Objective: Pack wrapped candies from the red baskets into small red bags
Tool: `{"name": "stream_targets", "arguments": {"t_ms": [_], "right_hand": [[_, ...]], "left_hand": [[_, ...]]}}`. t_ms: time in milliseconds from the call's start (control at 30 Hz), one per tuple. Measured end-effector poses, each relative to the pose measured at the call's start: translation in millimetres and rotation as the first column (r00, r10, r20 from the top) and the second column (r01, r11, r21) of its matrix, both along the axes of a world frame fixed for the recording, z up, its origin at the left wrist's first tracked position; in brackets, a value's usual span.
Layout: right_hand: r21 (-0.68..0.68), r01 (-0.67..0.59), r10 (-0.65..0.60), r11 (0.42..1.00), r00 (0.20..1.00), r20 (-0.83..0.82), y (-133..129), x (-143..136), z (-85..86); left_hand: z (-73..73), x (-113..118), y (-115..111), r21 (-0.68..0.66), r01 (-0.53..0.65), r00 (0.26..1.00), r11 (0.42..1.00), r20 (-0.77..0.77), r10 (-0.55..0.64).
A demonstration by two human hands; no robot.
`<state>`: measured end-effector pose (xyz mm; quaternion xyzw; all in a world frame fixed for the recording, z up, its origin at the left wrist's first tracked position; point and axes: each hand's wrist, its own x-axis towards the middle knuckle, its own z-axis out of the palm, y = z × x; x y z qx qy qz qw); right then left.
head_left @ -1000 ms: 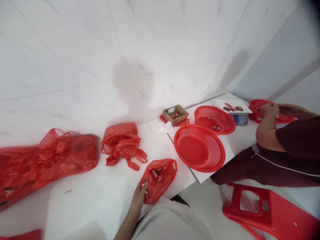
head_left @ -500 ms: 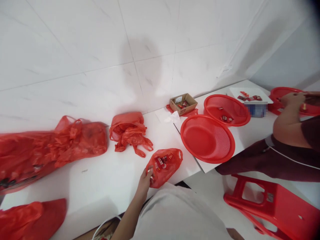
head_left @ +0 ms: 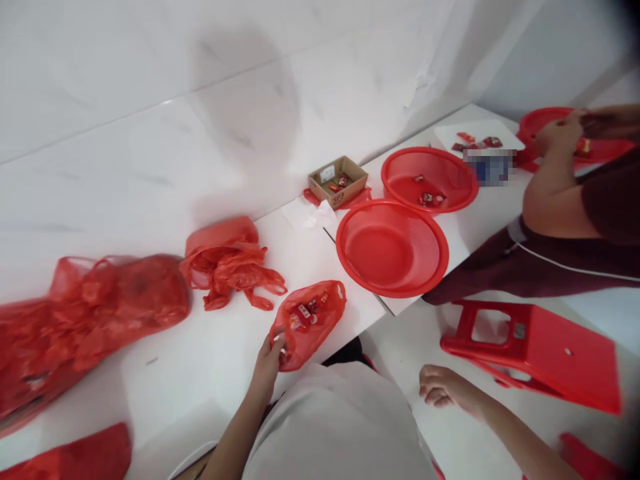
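Note:
My left hand (head_left: 270, 353) is closed on the near left rim of a red plastic bag (head_left: 317, 340), which lies with its mouth spread at the table's front edge. Several small wrapped packets (head_left: 305, 313) rest inside it. My right hand (head_left: 445, 389) hangs over the floor, right of my body and apart from the bag. Its fingers are curled in and nothing shows in them. Beyond the bag to the right is a red basket (head_left: 393, 250) with nothing seen in it. A second red basket (head_left: 430, 177) behind it holds a few packets.
A small cardboard box (head_left: 339, 180) with packets stands by the wall. Crumpled red bags (head_left: 230, 267) and a long filled red bag (head_left: 110, 313) lie leftward. At right, a co-worker's hands (head_left: 560, 137) are over another basket. A red stool (head_left: 540, 353) stands on the floor.
My right hand has come into view at lower right. The view has shifted, so table items sit further left. My left hand still grips the bag's rim.

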<state>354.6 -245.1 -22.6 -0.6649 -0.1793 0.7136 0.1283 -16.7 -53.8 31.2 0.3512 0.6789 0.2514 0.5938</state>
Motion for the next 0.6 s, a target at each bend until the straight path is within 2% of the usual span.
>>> {"name": "stream_targets", "arguments": {"t_ms": [33,100,200,300,400,500,600], "right_hand": [[-0.033,0.134,-0.133,0.99,0.991,0.025,-12,7,-15.7],[-0.079,0.366,-0.351,0.927,0.923,0.16,-45,14,-48.1],[-0.101,0.597,-0.561,0.796,0.79,0.247,-109,5,-92.0],[-0.184,0.647,-0.57,0.74,0.749,0.338,-172,-22,-121.5],[-0.295,0.626,-0.509,0.721,0.769,0.388,-215,-59,-135.5],[-0.352,0.589,-0.467,0.727,0.801,0.375,-235,-90,-139.3],[-0.332,0.565,-0.443,0.756,0.814,0.376,-232,-104,-138.8]], "left_hand": [[0.9,1,3,-0.001,0.014,1.0,1.0,-0.01,-0.014],[1.8,4,9,-0.004,0.055,0.998,0.998,-0.032,-0.055],[0.9,11,15,0.003,0.126,0.988,0.992,-0.09,-0.125],[-1.3,18,19,0.007,0.178,0.975,0.984,-0.138,-0.176],[-3.9,24,22,-0.009,0.234,0.959,0.972,-0.164,-0.232],[-5.0,27,23,-0.016,0.267,0.948,0.964,-0.176,-0.265],[-2.9,27,22,0.004,0.274,0.947,0.962,-0.173,-0.269]]}}
